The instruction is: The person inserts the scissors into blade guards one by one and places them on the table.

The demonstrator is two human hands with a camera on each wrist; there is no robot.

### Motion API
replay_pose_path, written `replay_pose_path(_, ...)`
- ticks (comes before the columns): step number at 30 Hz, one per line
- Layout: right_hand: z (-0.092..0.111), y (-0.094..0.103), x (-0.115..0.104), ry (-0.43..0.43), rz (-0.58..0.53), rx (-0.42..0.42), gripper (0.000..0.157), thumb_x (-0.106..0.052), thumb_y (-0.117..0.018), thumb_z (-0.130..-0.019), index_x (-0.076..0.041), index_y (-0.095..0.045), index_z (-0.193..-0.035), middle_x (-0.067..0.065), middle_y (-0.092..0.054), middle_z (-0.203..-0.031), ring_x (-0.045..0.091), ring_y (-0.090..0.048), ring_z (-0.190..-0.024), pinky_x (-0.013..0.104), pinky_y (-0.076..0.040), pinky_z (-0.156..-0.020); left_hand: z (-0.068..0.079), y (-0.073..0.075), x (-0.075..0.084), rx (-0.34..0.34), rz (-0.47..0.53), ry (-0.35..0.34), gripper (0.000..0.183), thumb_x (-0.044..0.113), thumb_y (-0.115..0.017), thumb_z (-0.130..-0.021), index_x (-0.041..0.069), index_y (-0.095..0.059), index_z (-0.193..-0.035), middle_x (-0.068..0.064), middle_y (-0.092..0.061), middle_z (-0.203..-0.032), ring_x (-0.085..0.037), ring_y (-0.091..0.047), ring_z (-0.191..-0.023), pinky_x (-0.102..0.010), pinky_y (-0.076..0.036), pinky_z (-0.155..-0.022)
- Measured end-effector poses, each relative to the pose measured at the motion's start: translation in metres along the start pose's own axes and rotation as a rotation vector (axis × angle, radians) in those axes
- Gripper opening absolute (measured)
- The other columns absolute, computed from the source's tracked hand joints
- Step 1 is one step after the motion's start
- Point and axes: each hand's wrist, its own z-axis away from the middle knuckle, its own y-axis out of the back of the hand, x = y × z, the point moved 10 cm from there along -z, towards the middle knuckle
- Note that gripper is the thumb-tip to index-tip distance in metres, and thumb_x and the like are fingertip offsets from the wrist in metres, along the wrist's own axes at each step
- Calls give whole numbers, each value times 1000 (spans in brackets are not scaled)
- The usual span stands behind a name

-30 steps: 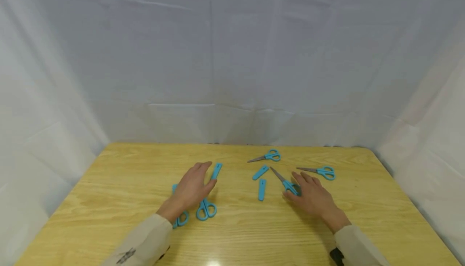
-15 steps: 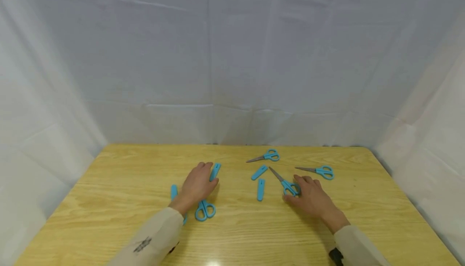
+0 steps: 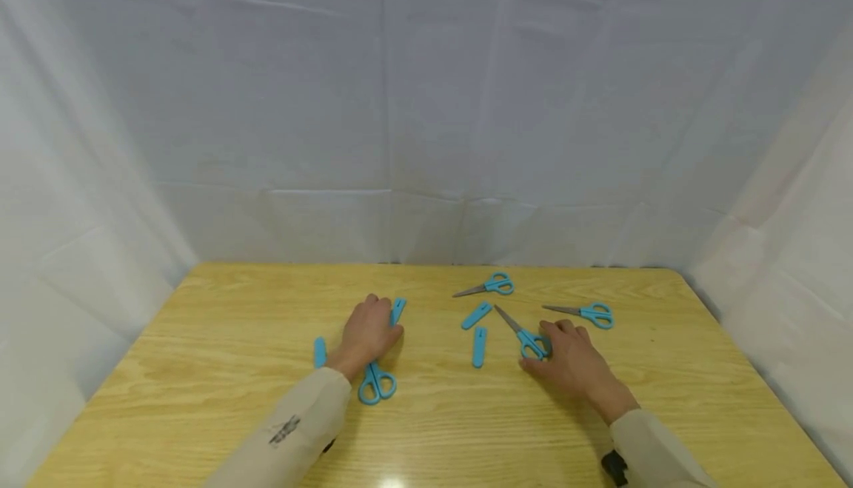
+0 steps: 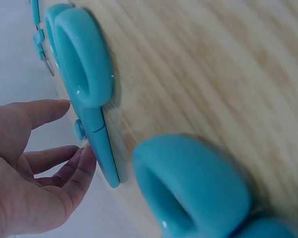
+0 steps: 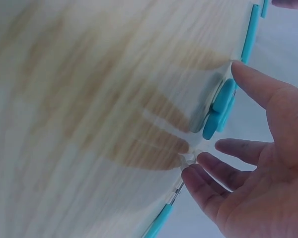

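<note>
My left hand (image 3: 369,329) is over the left of the table, fingers relaxed and apart. Its fingertips are right at a pair of turquoise scissors (image 3: 377,384), whose blades sit in a turquoise cover (image 4: 107,158). Just beyond the thumb lies another blade cover (image 3: 398,309), partly hidden by the hand. My right hand (image 3: 573,358) lies spread by bare-bladed turquoise scissors (image 3: 531,343), thumb and fingers on either side of the handles, not curled round them. In the right wrist view, these handles (image 5: 219,109) lie between thumb and fingers.
Two more bare-bladed scissors, a back pair (image 3: 498,283) and a right pair (image 3: 597,315), lie on the wooden table (image 3: 426,436). Two loose covers (image 3: 480,347) lie centrally. Another cover (image 3: 320,352) shows beside my left sleeve. White sheeting (image 3: 426,103) surrounds the table.
My left hand and sleeve have shifted right, further over the covered scissors and the cover beyond. The sleeve now hides the handles at far left. My right hand has barely moved.
</note>
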Motion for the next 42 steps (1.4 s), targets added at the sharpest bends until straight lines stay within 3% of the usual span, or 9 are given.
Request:
replay_pose_path(11,-3,0,-3,-3,-28,-35,68,-43,-68,-85,2,-49,-133,23,-44,-130,41,-41,-110,54,-44,-83,-10,-7,-3,-66,-2,82,13,10,-62,-83,-1,-59,-89,-13,-55,-86,-26,-52,-74,-40,-48,-65)
replay_pose_path(17,-5,0,-4,4,-24,-37,67,-42,-69,-85,6,-52,-129,25,-44,-128,44,-42,-112,55,-44,-85,-13,-6,-3,-68,-7,116,7,5,-61,-83,0,-59,-87,-14,-56,-87,-26,-53,-71,-39,-49,-64)
replay_pose_path(30,-4,0,-4,-16,-23,-47,63,-40,-70,-84,7,-55,-124,26,-47,-121,45,-45,-110,54,-45,-82,-20,-7,-4,-80,-13,136,10,9,-65,-82,4,-58,-78,-10,-60,-78,-24,-57,-68,-39,-50,-61)
replay_pose_path(42,-5,3,-12,-27,-39,-73,50,-30,-70,-85,7,-56,-116,23,-50,-113,40,-50,-100,51,-47,-78,-20,-2,1,-75,-51,111,5,4,-63,-84,1,-60,-82,-13,-62,-80,-31,-63,-76,-41,-53,-65)
